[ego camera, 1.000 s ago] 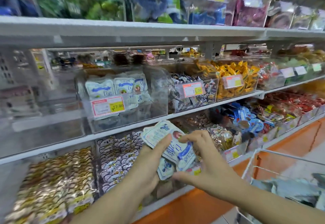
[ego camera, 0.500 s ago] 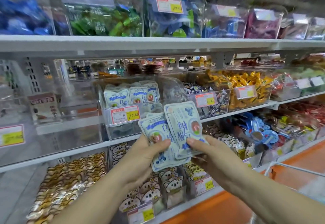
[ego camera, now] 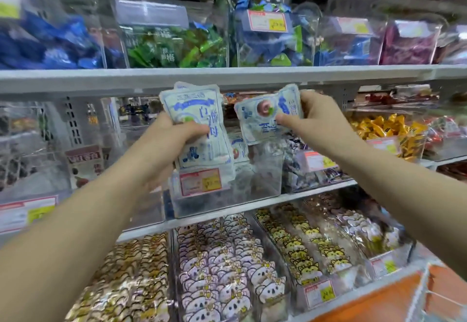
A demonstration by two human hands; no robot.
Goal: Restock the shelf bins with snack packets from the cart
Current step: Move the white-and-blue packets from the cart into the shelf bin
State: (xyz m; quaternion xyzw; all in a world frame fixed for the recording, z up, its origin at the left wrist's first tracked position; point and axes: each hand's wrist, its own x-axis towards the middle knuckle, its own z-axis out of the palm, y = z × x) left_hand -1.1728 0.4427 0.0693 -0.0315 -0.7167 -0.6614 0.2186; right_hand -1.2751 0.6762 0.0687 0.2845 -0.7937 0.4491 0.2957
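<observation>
Head view: just above centre, both hands hold white-and-blue pouches over a clear bin (ego camera: 252,180) on the middle shelf (ego camera: 316,195). At 9 o'clock of the bin's mouth, the left hand (ego camera: 161,144) grips an upright stack of snack packets (ego camera: 194,104), thumb across the front. At 2 o'clock, the right hand (ego camera: 318,119) pinches a single packet (ego camera: 260,119) turned sideways. They look light, soft and slick. They are probably best pinched across the flat faces, or the stack may slide apart.

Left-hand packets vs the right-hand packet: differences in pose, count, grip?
Pose: the left-hand packets stand upright; the right-hand packet is turned sideways.
Count: the left hand seems to hold a stack, with a second edge showing behind; the right hand holds what looks like one.
Grip: the left hand's thumb lies across the front; the right hand pinches one end.
Shared: the same white-and-blue print.
</observation>
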